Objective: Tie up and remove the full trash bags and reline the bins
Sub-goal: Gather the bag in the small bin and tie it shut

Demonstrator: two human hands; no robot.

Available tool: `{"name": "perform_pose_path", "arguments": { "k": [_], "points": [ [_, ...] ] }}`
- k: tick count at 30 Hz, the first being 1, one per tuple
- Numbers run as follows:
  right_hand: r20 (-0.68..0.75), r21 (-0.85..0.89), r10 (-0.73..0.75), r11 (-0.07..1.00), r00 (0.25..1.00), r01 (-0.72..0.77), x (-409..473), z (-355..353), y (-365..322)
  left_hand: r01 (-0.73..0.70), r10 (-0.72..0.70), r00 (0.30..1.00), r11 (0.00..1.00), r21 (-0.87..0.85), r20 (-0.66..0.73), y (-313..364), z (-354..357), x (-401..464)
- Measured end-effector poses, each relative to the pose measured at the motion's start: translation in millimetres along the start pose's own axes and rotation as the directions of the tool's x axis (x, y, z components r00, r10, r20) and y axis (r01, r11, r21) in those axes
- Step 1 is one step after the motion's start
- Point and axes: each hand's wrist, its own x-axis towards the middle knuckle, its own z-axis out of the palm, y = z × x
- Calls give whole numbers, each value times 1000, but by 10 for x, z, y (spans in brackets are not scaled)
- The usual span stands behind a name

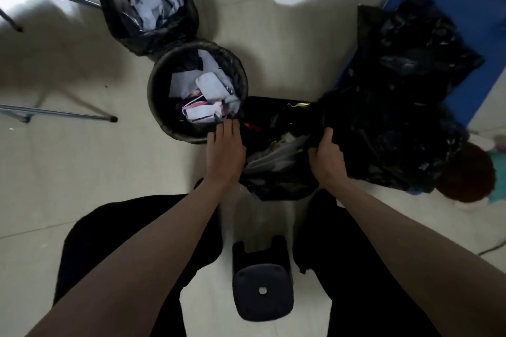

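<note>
An open black trash bag (276, 183) full of paper and wrappers sits on the floor right in front of me. My left hand (224, 149) lies on its left rim with the fingers stretched forward. My right hand (327, 157) grips the bag's right rim, fingers curled into the plastic. To the left stands a round bin (153, 90) lined in black and filled with white paper. Behind it is a second lined bin (109, 19) holding crumpled paper.
A heap of black bags (405, 85) rests at the right on a blue mat (471, 3). A small dark stool (261, 290) stands between my legs. Metal chair legs (54, 113) reach in from the left. A brown round object (465, 172) sits at the far right.
</note>
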Motion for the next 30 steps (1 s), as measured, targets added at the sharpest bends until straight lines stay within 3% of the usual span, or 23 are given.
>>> {"name": "perform_pose_path", "arguments": {
  "k": [7,18,24,30],
  "points": [
    [-94,67,-49,996,994,55,598,287,-73,-21,30,994,996,87,-101,-47,229,561],
    [-229,83,-194,972,954,218,1260,367,-149,-135,256,942,882,452,-218,-39,519,1110],
    [-213,47,-167,982,963,181,1140,376,-24,-176,327,916,850,497,-235,46,499,1002],
    [-178,-93,-193,980,965,178,917,292,152,-188,303,915,904,383,-266,100,459,831]
  ]
}}
